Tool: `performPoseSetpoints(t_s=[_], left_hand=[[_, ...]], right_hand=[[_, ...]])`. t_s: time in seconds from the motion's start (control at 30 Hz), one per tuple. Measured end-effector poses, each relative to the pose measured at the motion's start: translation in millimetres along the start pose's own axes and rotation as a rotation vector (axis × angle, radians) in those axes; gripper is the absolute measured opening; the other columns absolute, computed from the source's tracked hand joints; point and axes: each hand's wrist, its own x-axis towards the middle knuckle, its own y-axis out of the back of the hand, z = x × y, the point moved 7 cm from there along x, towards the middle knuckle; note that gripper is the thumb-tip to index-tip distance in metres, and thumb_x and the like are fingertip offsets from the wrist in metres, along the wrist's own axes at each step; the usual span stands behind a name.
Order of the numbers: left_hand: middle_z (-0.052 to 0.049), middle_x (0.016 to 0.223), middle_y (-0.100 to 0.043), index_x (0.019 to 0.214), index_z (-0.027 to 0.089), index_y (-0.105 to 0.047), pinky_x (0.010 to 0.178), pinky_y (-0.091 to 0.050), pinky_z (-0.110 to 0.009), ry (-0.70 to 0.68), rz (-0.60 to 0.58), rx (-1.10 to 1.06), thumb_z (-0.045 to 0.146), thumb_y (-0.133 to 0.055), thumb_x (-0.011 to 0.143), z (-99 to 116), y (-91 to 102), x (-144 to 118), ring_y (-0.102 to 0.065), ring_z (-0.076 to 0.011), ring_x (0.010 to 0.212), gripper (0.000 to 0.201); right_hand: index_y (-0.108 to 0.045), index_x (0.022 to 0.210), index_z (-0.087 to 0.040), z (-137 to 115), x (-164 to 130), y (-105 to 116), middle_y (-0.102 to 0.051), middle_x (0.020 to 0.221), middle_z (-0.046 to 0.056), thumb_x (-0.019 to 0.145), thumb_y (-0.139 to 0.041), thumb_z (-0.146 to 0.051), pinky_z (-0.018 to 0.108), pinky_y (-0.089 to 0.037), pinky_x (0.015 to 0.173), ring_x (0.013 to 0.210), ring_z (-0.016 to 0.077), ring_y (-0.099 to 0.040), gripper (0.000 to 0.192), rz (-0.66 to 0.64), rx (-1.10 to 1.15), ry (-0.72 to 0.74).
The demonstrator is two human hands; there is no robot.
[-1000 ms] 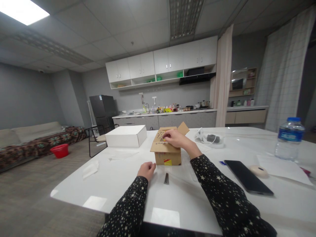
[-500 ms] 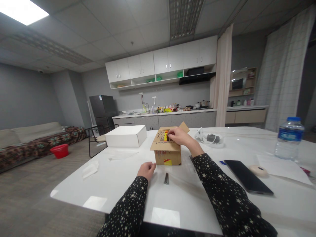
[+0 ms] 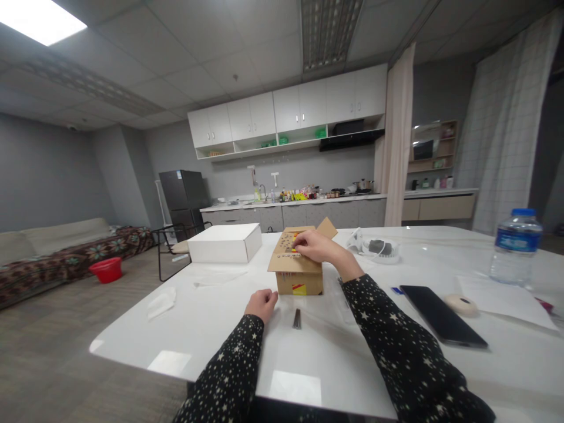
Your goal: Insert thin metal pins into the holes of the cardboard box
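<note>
Nearest the viewer, on the white table (image 3: 211,335), the left hand (image 3: 261,304) rests as a loose fist, holding nothing. Just beside it to the right lies a small dark metal item (image 3: 296,318), too small to identify, untouched.

Beyond these stands the cardboard box (image 3: 298,271), near the middle of the table with one flap (image 3: 326,227) raised at its far side. The right hand (image 3: 318,246) lies on the box top, fingertips pressed to something small with red and yellow print; whether the fingers pinch it or only press it cannot be told.

Risk assessment: only one hand is on the box. A pull or push at the top could slide or tip the box, since the left hand does not brace it. A slide toward the viewer would strike the dark metal item.

To the right lie a black phone (image 3: 443,322), a roll of tape (image 3: 460,305) and a water bottle (image 3: 515,247). Farther back sit a white box (image 3: 225,242) and a white bundle (image 3: 375,247).
</note>
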Motion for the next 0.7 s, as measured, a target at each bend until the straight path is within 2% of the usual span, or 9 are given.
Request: performPoseSetpoints(t_s=[0.27,0.5,0.7], left_hand=[[0.004,0.049,-0.039,0.049,0.021,-0.034,0.056,-0.023,-0.027,0.000,0.000,-0.027,0.049,-0.042,0.079,1.0,1.9,-0.6,-0.036,-0.0121,0.055,0.042],[0.004,0.049,-0.039,0.049,0.021,-0.034,0.055,-0.022,-0.027,0.005,-0.005,-0.044,0.050,-0.044,0.078,-1.0,1.3,-0.8,-0.036,-0.0118,0.054,0.042],[0.004,0.049,-0.038,0.050,0.022,-0.033,0.056,-0.021,-0.027,-0.009,-0.011,-0.012,0.050,-0.041,0.080,-1.8,-0.7,1.0,-0.035,-0.0121,0.054,0.042]], right_hand=[[-0.076,0.091,-0.015,8.2,0.1,1.7,-0.074,0.100,0.008,0.082,-0.054,-0.012,0.025,-0.046,0.082,0.091,0.0191,-0.066,0.024,0.039,-0.052,-0.064],[-0.076,0.090,-0.013,13.1,-2.2,6.5,-0.075,0.095,0.007,0.078,-0.053,-0.010,0.021,-0.045,0.069,0.084,0.0172,-0.066,0.026,-0.002,-0.062,-0.119],[-0.076,0.089,-0.013,6.1,-5.6,6.9,-0.075,0.093,0.007,0.075,-0.055,-0.010,0.021,-0.044,0.067,0.082,0.0173,-0.065,0.025,-0.054,-0.063,-0.103]])
